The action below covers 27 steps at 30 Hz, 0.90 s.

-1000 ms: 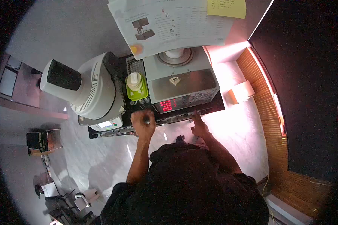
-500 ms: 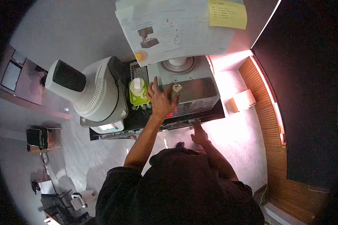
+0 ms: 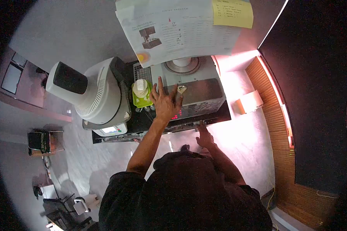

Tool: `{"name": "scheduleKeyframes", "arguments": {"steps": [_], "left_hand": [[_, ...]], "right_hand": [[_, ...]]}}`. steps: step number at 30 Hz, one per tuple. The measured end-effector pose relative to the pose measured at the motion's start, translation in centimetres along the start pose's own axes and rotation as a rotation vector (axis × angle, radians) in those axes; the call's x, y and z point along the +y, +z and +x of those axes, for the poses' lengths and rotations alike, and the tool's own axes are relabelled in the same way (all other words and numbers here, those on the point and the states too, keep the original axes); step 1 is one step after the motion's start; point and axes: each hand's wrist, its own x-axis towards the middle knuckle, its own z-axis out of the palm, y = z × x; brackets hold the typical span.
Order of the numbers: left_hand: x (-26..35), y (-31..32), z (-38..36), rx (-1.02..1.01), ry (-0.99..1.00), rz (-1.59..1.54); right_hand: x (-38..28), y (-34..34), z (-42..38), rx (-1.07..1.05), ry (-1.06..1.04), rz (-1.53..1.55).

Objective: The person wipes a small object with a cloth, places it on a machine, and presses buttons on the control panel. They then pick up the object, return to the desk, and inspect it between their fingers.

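Observation:
My left hand (image 3: 165, 103) rests over the front left part of a grey furnace unit (image 3: 206, 91), its fingers spread and nothing in them. A small pale piece (image 3: 182, 89) lies on the dark top panel, just right of my left fingertips. Red digits glow on the unit's front, beside my left palm. Down at the front edge of the black stand, my right hand (image 3: 205, 138) has its index finger stretched out and appears to hold nothing. Left of my left hand is a lime-green tray (image 3: 142, 101) with a round whitish stack (image 3: 140, 88) on it.
A large white machine (image 3: 100, 94) with a lit screen (image 3: 110, 129) stands at left. Printed sheets (image 3: 192, 38) with a yellow note (image 3: 233, 14) hang above the furnace unit. A pale box (image 3: 249, 102) is on the right, near a slatted wood panel (image 3: 273, 115).

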Motion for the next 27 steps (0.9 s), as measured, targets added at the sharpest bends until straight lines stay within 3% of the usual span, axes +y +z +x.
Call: {"name": "scheduleKeyframes", "arguments": {"steps": [27], "left_hand": [[0.7,-0.8,-1.1,0.013,0.006,-0.064]], "right_hand": [[0.9,1.2,0.3,0.059,-0.041,0.042]]}}
